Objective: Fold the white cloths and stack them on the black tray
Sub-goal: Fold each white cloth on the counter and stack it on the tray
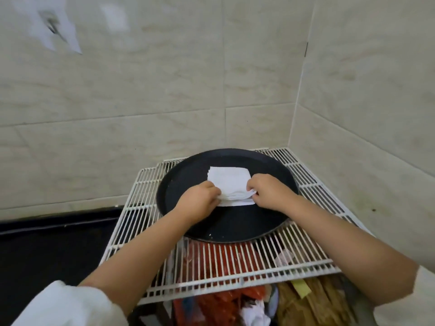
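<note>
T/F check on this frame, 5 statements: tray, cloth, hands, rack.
1. The black tray is square. False: it is round.
2. The tray sits on a white wire rack. True.
3. Only the right hand touches the white cloth. False: the left hand grips its near left edge too, and the right hand grips the near right edge.
4. The cloth lies on the tray, not on the bare rack. True.
5. The rack stands in the middle of an open room. False: it is set into a corner of tiled wall.
</note>
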Available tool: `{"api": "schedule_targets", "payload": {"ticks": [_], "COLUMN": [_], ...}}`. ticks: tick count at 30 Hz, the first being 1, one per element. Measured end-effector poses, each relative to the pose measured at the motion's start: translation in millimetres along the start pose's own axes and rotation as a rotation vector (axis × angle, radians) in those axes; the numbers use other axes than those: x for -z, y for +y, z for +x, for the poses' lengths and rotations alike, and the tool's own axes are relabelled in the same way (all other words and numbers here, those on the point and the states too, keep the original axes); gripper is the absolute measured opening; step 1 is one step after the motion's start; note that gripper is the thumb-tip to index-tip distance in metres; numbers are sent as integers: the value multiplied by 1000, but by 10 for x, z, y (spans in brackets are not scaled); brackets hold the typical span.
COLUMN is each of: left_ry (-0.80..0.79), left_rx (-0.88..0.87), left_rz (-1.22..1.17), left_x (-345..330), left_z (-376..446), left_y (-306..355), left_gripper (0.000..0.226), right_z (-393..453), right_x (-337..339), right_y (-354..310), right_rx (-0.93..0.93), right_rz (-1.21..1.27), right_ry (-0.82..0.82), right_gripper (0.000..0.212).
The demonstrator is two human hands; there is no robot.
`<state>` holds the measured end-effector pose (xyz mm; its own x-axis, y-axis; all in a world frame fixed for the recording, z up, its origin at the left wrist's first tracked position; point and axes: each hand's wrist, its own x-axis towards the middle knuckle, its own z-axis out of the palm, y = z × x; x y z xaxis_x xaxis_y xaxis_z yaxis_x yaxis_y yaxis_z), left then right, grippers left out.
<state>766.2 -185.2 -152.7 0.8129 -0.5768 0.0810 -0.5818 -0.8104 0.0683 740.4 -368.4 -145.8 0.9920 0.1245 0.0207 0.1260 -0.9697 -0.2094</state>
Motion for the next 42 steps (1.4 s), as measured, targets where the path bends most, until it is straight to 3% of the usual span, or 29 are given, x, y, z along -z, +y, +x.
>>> {"api": "schedule_targets", "payload": {"ticks": [5, 9, 13, 20, 27, 33, 42], "left_ry": [-90, -22, -35, 84, 184, 226, 178], "left_rx": [169, 375, 545, 927, 1238, 1466, 1678], "left_rz": [78, 97, 172, 230, 293, 348, 264], "left_x": [-31, 133, 431, 841, 1162, 1334, 913], "left_z": [-146, -417, -1009, -2932, -5423, -7142, -8616], "left_y": [124, 37, -391, -1361, -2271, -2925, -4409], "left_gripper": [46, 46, 33, 38, 49, 43, 43], "right_z": [-141, -202, -157, -144, -804, -1230, -1020], "right_x": [-4, 198, 289, -34, -633, -1047, -2054], "right_y": [-120, -432, -1101, -3178, -5650, -7473, -9604], "right_rx": [14, 63, 264, 639, 993, 1088, 1213], "right_rz": [-167, -250, -144, 7, 161, 143, 149], "right_ry": [-133, -50, -1, -31, -20, 1, -160], "right_gripper": [20, 30, 33, 38, 45, 51, 48]}}
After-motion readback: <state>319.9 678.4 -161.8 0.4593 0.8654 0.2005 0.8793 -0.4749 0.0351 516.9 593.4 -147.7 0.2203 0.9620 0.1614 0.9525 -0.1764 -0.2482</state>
